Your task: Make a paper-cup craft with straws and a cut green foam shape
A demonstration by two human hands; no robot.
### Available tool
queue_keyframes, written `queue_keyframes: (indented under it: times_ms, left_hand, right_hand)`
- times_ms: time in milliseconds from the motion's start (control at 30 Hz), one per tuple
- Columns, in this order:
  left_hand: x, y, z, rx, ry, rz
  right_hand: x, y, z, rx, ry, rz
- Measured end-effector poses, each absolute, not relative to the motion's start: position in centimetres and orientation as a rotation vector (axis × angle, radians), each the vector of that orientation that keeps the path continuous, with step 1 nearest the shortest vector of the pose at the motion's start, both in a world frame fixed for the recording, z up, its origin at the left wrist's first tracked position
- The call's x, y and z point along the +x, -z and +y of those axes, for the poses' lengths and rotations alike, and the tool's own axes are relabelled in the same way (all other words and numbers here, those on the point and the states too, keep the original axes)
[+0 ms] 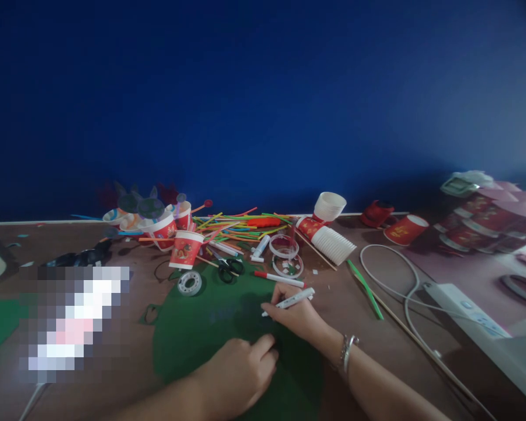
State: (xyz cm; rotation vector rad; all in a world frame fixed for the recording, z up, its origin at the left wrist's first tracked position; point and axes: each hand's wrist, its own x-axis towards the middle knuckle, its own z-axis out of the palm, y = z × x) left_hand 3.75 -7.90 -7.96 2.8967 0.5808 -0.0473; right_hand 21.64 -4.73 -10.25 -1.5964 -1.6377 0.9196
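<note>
Right hand: closed around a white marker, gripped between thumb and fingers. The marker's tip points left and meets the green sheet. A metal bracelet sits on this wrist.

Left hand: holds nothing. It lies palm down on the green sheet with fingers loosely curled, the fingertips just beside the right hand.

Green sheet: rounded in outline, flat on the brown table, directly in front of the person. Both hands rest on its near-right part.

Items beyond the sheet:
- Tape roll at the sheet's far edge.
- Black scissors just right of the tape roll.
- Red-capped marker lying near the right hand.
- Red paper cup, upright, with a printed design.
- Pile of coloured sticks against the blue wall.
- Stack of white cups lying on its side.
- Second red cup, tipped over, further right.
- White cable looping across the table on the right.

Markings: the red cups carry yellow print, possibly characters, but at this distance and blur no lettering can be read. No brand can be read on the markers.
</note>
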Motion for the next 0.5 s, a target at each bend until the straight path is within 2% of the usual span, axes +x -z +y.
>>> queue_keyframes:
  times_ms: [500]
  left_hand:
    - [3.74,8.09,-7.87,2.893,0.038,0.58]
  right_hand:
    - [21.45,9.88,-4.81,-1.61,-0.916,-1.702]
